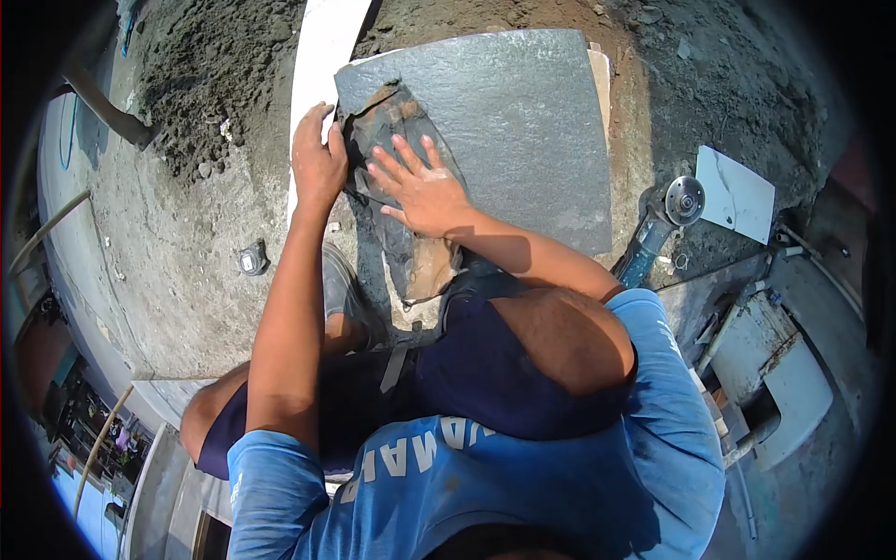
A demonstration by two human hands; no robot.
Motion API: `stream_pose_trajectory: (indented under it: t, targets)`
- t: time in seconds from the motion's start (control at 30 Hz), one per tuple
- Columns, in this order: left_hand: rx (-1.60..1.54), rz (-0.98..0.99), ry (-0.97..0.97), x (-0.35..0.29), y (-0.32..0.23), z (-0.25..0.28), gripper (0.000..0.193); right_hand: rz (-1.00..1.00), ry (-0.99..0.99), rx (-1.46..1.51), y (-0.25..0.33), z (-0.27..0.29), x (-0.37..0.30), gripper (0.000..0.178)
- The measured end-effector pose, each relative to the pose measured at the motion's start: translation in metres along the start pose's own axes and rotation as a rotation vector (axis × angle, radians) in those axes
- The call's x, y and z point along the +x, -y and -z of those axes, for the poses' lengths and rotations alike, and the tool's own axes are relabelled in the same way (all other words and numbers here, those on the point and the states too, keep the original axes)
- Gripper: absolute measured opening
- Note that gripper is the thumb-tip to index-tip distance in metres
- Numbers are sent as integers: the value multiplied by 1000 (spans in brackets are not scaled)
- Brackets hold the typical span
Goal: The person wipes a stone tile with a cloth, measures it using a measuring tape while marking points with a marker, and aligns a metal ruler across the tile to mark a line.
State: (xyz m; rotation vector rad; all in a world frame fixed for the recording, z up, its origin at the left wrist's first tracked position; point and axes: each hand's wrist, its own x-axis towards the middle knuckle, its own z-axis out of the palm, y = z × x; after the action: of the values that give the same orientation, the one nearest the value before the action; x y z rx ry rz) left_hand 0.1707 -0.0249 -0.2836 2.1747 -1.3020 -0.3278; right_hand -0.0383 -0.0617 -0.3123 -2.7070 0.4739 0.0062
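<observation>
A large dark grey tile [523, 131] lies in front of me, with a dark, thin, dirt-stained cloth [397, 107] spread along its left side and hanging past its near edge. My right hand [425, 191] presses flat on this cloth, fingers spread. At the tile's left edge is my left hand [318, 161], its thumb apart from slightly bent fingers; it touches the edge beside the cloth without visibly wrapping round it. Under the cloth's near end a brownish patch shows through.
A long white board [327, 42] runs beyond my left hand. Right of the tile lies an angle grinder [658, 219], near a white marbled tile piece [735, 194]. A tape measure [252, 258] sits on the concrete at left. Loose dark soil [219, 84] is heaped at far left.
</observation>
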Motion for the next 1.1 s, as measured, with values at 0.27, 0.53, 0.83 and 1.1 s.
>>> stream_pose_trajectory:
  t: [0.27, 0.53, 0.83, 1.1]
  targets:
    - [140, -151, 222, -10, -6, -1, 38, -413, 227, -137, -90, 68, -149, 69]
    - [209, -119, 279, -48, -12, -20, 43, -593, -106, -275, -193, 60, 37, 69]
    - [124, 402, -113, -73, 44, 28, 40, 202, 200, -100, 18, -5, 122, 64]
    - [109, 319, -15, -71, 29, 28, 40, -381, -126, -130, -130, 33, 133, 59]
